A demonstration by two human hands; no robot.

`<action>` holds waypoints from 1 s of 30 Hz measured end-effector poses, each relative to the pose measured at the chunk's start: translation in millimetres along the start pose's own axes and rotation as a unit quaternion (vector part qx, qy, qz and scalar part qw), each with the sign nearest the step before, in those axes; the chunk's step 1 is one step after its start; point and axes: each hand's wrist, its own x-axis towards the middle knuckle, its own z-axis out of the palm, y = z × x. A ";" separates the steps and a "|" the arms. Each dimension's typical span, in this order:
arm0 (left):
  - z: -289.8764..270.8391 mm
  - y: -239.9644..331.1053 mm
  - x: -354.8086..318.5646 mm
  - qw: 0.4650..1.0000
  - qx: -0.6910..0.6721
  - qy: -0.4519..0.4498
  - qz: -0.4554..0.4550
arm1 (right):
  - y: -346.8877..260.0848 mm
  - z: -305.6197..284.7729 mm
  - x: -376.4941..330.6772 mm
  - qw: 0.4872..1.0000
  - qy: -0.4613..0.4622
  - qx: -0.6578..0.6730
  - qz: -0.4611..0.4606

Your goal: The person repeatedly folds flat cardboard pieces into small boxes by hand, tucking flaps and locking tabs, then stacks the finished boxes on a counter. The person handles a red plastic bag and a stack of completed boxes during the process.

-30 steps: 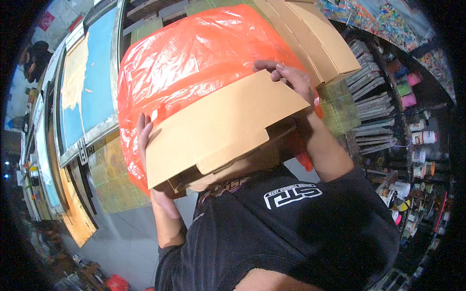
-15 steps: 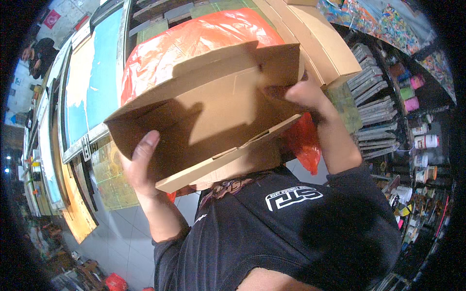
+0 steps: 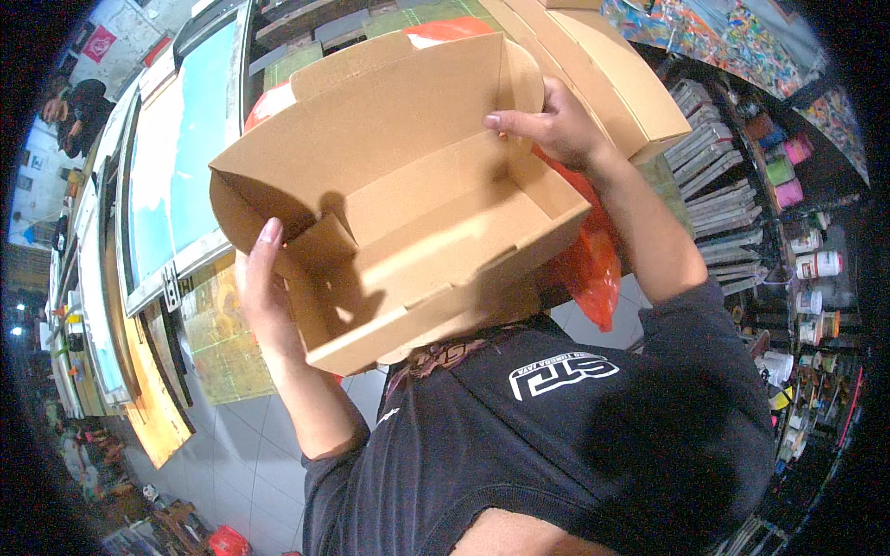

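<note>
A brown cardboard box [image 3: 436, 236] with its lid raised is held in front of me, tilted so that its inside shows. Nothing lies inside it except shadows of my hands. My left hand [image 3: 264, 292] grips the left side, its thumb on the inner edge and its other fingers hidden behind the cardboard. At the right, my right hand [image 3: 556, 125] grips the side flap near the lid, thumb pointing inward. Behind and under the box, a red plastic bag [image 3: 598, 269] shows in part.
More cardboard boxes [image 3: 603, 83] lie beyond at the upper right. A framed screen [image 3: 190, 148] with blue and white areas stands at the left. Stacked frames [image 3: 714, 195] and shelves with paint tubs [image 3: 820, 266] line the right. Another person [image 3: 82, 116] is at the far left.
The lid has swung up and back, and the box has tilted so its inside faces me more. My right hand has moved up and slightly left; the lid covers more of the red bag.
</note>
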 end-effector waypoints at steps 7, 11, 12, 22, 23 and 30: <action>-4.1 -19.9 8.4 0.999 0.035 0.032 -0.001 | 11.4 -11.2 -16.8 0.992 -0.042 -0.104 -0.057; 0.1 -20.0 10.0 0.999 0.002 0.047 -0.011 | 13.8 -16.2 -7.6 0.988 -0.018 -0.144 0.056; 6.1 -16.3 7.5 0.998 -0.022 0.053 -0.022 | 11.3 -13.0 -8.1 0.987 -0.003 -0.149 0.060; 17.3 -18.0 -0.9 0.994 0.047 0.095 0.031 | 22.4 -13.9 -14.7 0.995 -0.005 -0.095 0.023; 15.3 -19.5 0.2 0.994 0.041 0.095 0.037 | 24.3 -14.3 -15.2 0.997 -0.010 -0.081 0.017; 24.6 -20.3 -3.4 0.991 0.015 0.115 0.072 | 33.2 3.0 -22.1 0.992 0.117 0.054 -0.002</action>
